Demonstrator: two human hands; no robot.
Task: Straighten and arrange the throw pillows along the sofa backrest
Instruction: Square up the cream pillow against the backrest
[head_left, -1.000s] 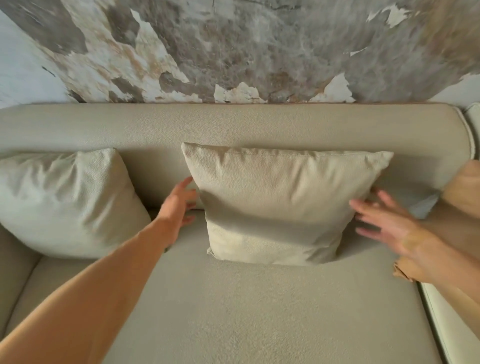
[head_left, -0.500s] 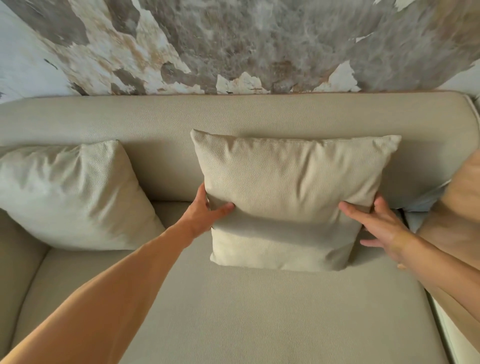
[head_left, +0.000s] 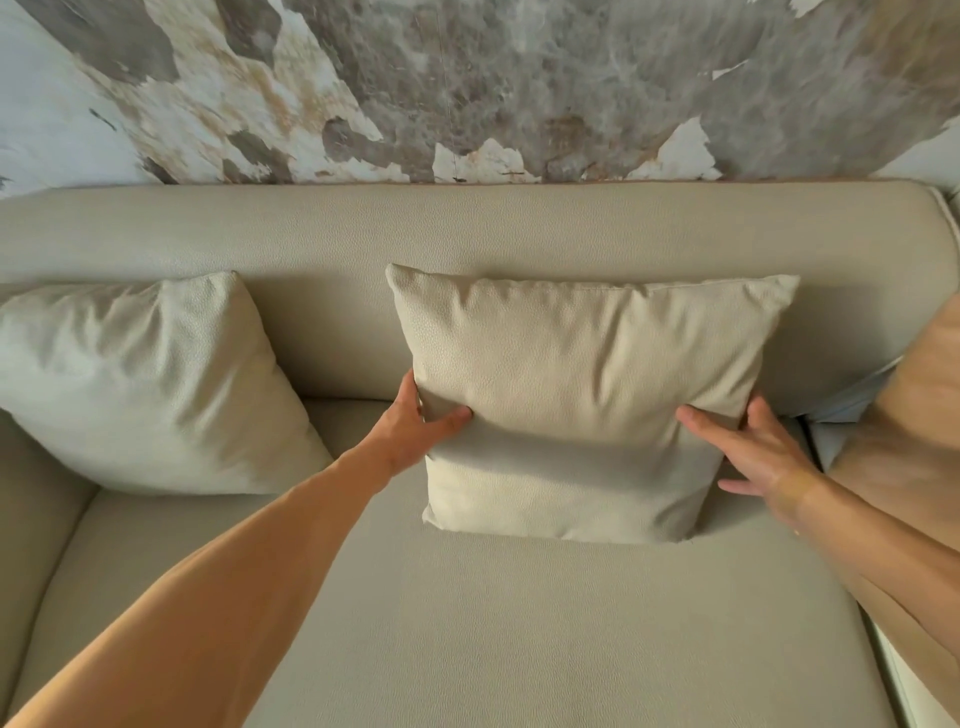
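Note:
A beige square middle pillow stands upright against the sofa backrest. My left hand grips its left edge, thumb pressed into the front. My right hand holds its right edge, thumb on the front and fingers behind. A second beige pillow leans against the backrest at the left, tilted, apart from the middle one. At the far right a tan pillow is partly cut off by the frame.
The beige seat cushion spreads out in front of the pillows. The left armrest curves up at the left edge. A mottled grey and white wall rises behind the sofa. A pale blue object peeks out beside the tan pillow.
Both hands closed in from beside the middle pillow and took hold of its two side edges. The pillow now stands more squarely against the backrest.

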